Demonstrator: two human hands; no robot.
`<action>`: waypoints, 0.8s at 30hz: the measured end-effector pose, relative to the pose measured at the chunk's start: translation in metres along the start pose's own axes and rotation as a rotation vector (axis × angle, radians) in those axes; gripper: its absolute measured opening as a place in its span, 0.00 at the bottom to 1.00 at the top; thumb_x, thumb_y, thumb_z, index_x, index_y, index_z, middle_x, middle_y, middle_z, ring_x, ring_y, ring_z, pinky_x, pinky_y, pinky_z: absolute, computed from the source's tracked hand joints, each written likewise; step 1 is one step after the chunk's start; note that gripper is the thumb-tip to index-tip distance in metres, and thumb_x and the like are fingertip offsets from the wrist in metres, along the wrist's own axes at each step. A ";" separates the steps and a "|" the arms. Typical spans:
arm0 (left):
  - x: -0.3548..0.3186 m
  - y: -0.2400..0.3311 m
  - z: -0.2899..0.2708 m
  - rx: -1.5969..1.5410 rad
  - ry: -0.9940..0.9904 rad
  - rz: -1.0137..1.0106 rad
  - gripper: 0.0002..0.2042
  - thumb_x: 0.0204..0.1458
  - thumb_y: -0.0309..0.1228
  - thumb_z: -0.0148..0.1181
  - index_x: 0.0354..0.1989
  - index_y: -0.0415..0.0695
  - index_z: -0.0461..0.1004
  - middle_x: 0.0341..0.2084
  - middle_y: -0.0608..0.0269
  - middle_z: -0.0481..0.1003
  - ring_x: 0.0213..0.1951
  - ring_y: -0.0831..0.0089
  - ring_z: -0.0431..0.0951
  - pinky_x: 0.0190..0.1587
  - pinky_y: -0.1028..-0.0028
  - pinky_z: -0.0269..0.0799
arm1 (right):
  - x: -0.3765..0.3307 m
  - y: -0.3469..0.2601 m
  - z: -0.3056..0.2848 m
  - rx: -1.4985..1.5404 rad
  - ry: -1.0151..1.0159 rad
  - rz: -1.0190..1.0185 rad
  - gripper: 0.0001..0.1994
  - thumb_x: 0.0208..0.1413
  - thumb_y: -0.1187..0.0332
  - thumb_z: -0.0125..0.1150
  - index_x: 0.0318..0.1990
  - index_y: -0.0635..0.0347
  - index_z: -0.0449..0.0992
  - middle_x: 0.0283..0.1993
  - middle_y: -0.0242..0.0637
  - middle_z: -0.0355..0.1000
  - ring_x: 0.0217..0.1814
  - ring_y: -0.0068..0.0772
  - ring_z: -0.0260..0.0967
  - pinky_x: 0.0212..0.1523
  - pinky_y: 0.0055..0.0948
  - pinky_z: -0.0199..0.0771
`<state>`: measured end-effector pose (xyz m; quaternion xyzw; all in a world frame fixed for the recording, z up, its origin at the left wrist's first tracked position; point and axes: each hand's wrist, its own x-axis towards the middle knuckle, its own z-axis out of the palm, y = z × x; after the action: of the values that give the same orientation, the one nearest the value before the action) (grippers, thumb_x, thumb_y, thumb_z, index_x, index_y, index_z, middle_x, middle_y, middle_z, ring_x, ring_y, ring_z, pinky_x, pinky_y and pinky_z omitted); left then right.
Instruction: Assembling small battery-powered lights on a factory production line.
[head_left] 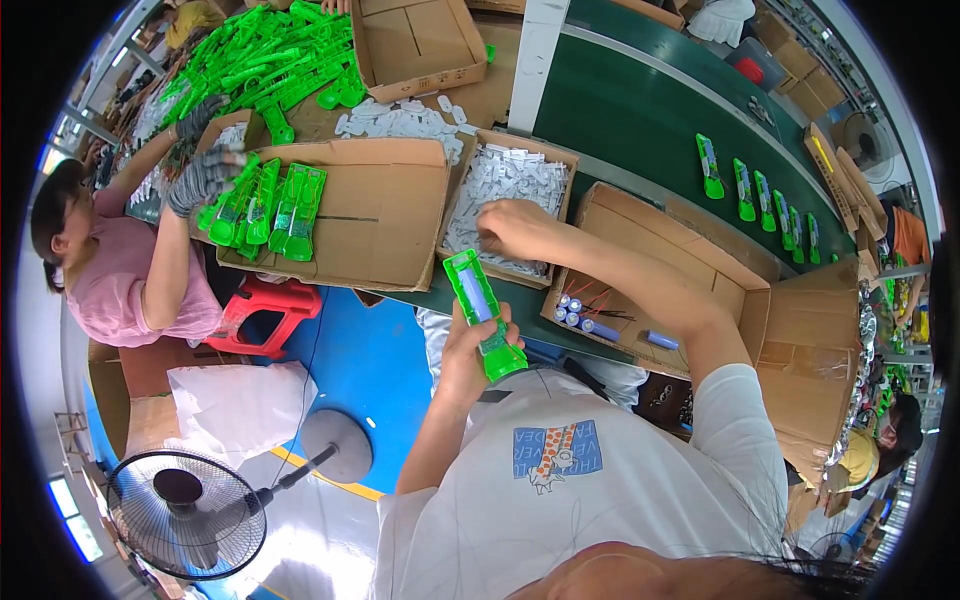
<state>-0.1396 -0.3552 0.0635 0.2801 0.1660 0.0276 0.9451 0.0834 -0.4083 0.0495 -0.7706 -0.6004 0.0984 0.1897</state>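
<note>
My left hand [464,352] is wrapped round the lower part of a long green plastic housing [508,362]. Inside the housing lies a pale blue cylindrical battery [478,298], partly hidden by my thumb. My right hand [518,230] is over a cardboard box [563,195] full of small white plastic parts [515,172]. Its fingers are curled together at the parts, and whatever is between them is hidden. Under my right forearm, a second cardboard box [655,232] holds several blue batteries [574,308] with red and black wires.
At left, a co-worker's gloved hand [205,180] touches green housings [298,212] in a cardboard tray [385,195]. More green pieces [285,55] are heaped behind. Several housings [709,165] line a dark green conveyor [630,110]. A fan [187,513] and red stool [268,318] stand at left.
</note>
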 end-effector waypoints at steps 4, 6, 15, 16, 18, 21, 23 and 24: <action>-0.001 -0.003 -0.001 0.054 -0.008 0.000 0.22 0.51 0.24 0.49 0.55 0.48 0.54 0.40 0.56 0.67 0.34 0.66 0.72 0.40 0.63 0.73 | 0.001 0.006 -0.008 0.055 -0.094 0.082 0.06 0.41 0.68 0.67 0.27 0.58 0.77 0.29 0.40 0.75 0.36 0.44 0.75 0.33 0.41 0.74; -0.002 -0.005 -0.003 0.065 -0.005 0.012 0.22 0.52 0.25 0.50 0.56 0.48 0.54 0.40 0.56 0.67 0.34 0.66 0.72 0.40 0.62 0.73 | -0.004 0.009 -0.013 0.037 -0.082 0.072 0.06 0.40 0.70 0.66 0.27 0.59 0.77 0.27 0.39 0.75 0.33 0.41 0.75 0.32 0.38 0.74; 0.000 -0.003 -0.003 0.051 -0.034 -0.051 0.22 0.53 0.26 0.50 0.56 0.47 0.53 0.41 0.55 0.68 0.36 0.66 0.73 0.41 0.62 0.72 | -0.026 -0.012 -0.047 1.080 0.004 0.188 0.07 0.55 0.75 0.61 0.41 0.65 0.76 0.35 0.30 0.74 0.34 0.16 0.69 0.35 0.20 0.71; 0.001 -0.002 0.001 0.102 -0.019 -0.041 0.20 0.55 0.27 0.49 0.56 0.46 0.53 0.40 0.55 0.68 0.35 0.66 0.73 0.40 0.63 0.73 | -0.028 -0.015 -0.046 1.132 0.003 0.212 0.08 0.55 0.75 0.61 0.42 0.65 0.77 0.34 0.30 0.74 0.33 0.16 0.70 0.34 0.19 0.72; 0.003 -0.002 0.006 0.148 0.004 -0.026 0.19 0.57 0.27 0.49 0.55 0.46 0.53 0.40 0.55 0.68 0.35 0.67 0.73 0.39 0.64 0.73 | -0.031 -0.023 -0.044 1.187 0.016 0.266 0.08 0.55 0.74 0.63 0.41 0.66 0.76 0.32 0.31 0.74 0.31 0.16 0.70 0.32 0.18 0.72; 0.006 -0.006 0.010 0.213 0.030 0.028 0.16 0.62 0.31 0.47 0.54 0.45 0.52 0.38 0.56 0.69 0.33 0.68 0.73 0.36 0.67 0.73 | -0.037 -0.033 -0.042 0.917 0.125 0.224 0.09 0.54 0.69 0.66 0.34 0.66 0.76 0.28 0.33 0.76 0.27 0.18 0.71 0.27 0.19 0.71; 0.008 -0.008 0.011 0.288 0.029 0.104 0.15 0.64 0.34 0.46 0.54 0.45 0.52 0.35 0.56 0.69 0.29 0.70 0.74 0.32 0.70 0.73 | -0.041 -0.041 -0.049 0.433 0.192 0.057 0.09 0.54 0.68 0.66 0.32 0.66 0.76 0.25 0.31 0.75 0.27 0.14 0.70 0.26 0.19 0.70; 0.009 -0.008 0.010 0.288 0.032 0.105 0.15 0.64 0.34 0.46 0.54 0.45 0.52 0.35 0.56 0.69 0.29 0.70 0.74 0.32 0.70 0.73 | -0.043 -0.042 -0.047 0.394 0.205 0.033 0.10 0.54 0.67 0.67 0.30 0.65 0.76 0.22 0.29 0.73 0.24 0.14 0.68 0.24 0.20 0.69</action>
<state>-0.1282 -0.3658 0.0647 0.4203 0.1682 0.0571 0.8898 0.0527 -0.4495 0.1059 -0.7343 -0.5347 0.1381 0.3948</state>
